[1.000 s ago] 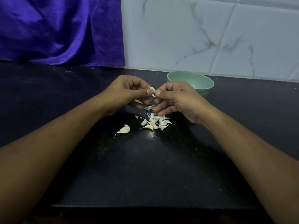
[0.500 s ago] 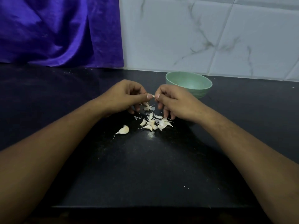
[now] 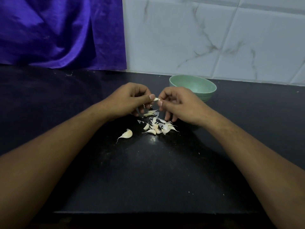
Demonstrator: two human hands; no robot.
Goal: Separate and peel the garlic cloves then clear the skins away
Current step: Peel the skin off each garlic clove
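Fingertips (image 3: 151, 96) of our left hand (image 3: 130, 100) and right hand (image 3: 180, 104) pinch one small pale garlic clove (image 3: 156, 99) between them | we judge it light, slick, papery-skinned, best held by its ends | loose pile of cloves and skins (image 3: 158, 127) at 6 o'clock on the black counter (image 3: 148, 179) | pale green round bowl (image 3: 209, 90) at 2 o'clock

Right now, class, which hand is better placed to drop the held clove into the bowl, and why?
Probably the right hand: the bowl sits just behind it, on its side. Both hands pinch the clove, but the left hand would have to cross over the right.
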